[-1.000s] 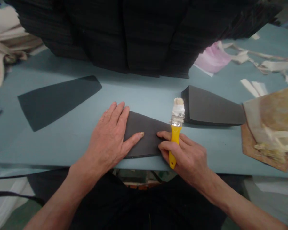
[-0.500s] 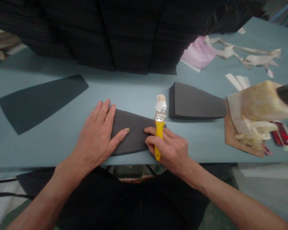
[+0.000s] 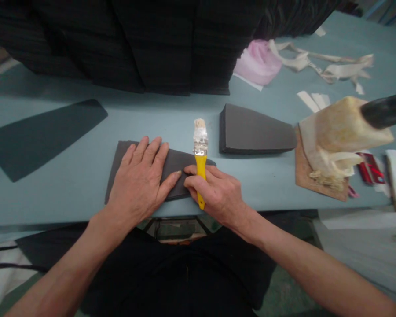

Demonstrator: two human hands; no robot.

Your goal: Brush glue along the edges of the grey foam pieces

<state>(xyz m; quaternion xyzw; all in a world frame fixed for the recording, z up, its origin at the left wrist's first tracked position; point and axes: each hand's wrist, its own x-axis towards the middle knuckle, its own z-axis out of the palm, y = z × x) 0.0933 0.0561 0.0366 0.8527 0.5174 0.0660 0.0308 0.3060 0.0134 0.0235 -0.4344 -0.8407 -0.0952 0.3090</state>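
My left hand (image 3: 140, 180) lies flat, fingers stretched out, on a dark grey tapered sheet (image 3: 177, 165) near the table's front edge. A yellow-handled paintbrush (image 3: 201, 165) is held in my right hand (image 3: 219, 189), its white-coated bristles pointing up and away from me. The fingers of that hand also touch the narrow right end of the sheet. What is under my palm is hidden. To the right lies a neat stack of similar grey tapered pieces (image 3: 257, 130). A single dark tapered piece (image 3: 48, 136) lies flat at the left.
Tall black stacks (image 3: 152, 44) line the back of the table (image 3: 171, 110). At the right, a cream-stained container (image 3: 339, 130) with a black handle stands on a brown board (image 3: 303, 171). Behind it are pink cloth (image 3: 259, 61) and pale strips (image 3: 336, 70); a red item (image 3: 371, 169) lies further right.
The whole view has shifted, so the table things sit further left. My left hand has slid right along the grey sheet, uncovering its wide left end. The brush stays in my right hand.
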